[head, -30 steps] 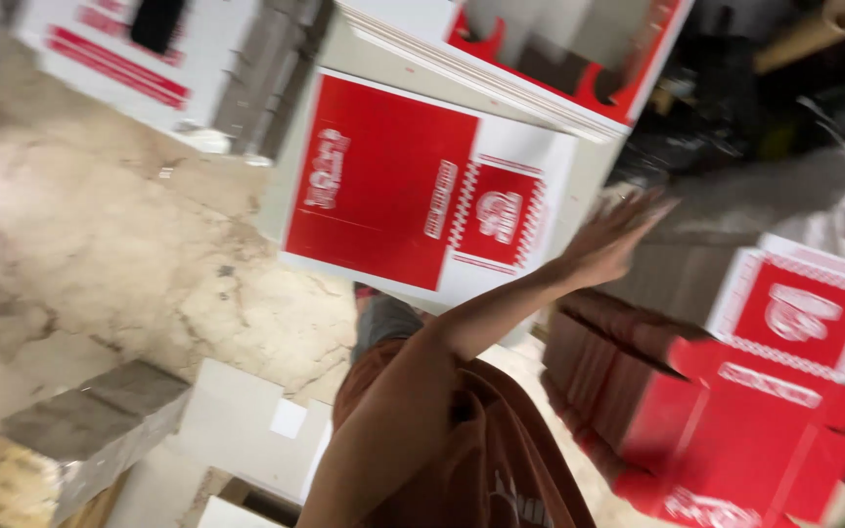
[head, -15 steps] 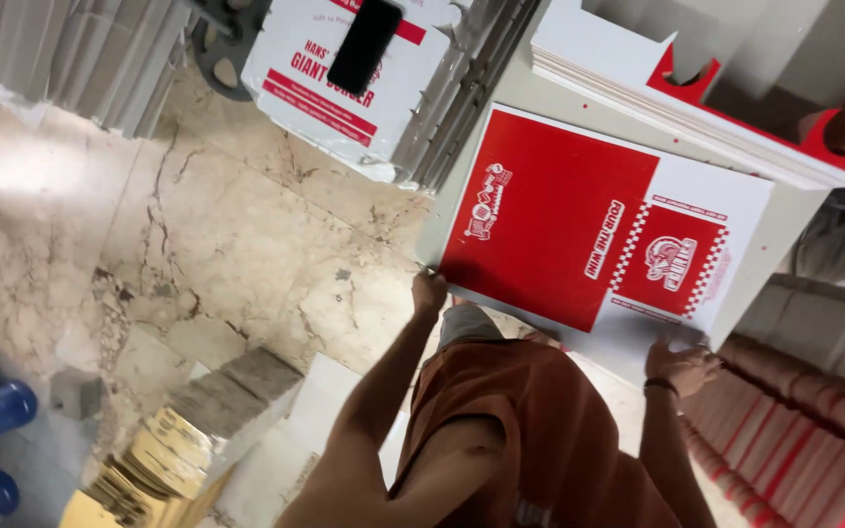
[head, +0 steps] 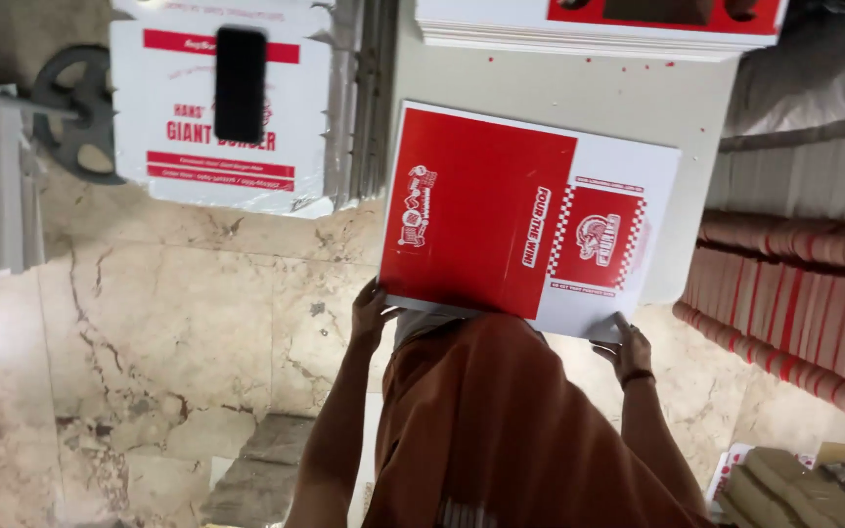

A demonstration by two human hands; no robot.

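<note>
Two hands point(head: 372, 315) point(head: 628, 347) on one flat carton point(head: 525, 223)

We are counting two bare hands, the left hand point(head: 372, 315) and the right hand point(head: 626, 348), both gripping one flat red-and-white printed cardboard box blank point(head: 528, 223). We are seeing one white cardboard box with red stripes point(head: 183, 147), carrying one black rectangular phone point(head: 240, 84). One dark metal wheel point(head: 78, 115) is showing at the left. The row of folded red cardboard boxes point(head: 794, 293) is too tightly packed for counting.
</note>
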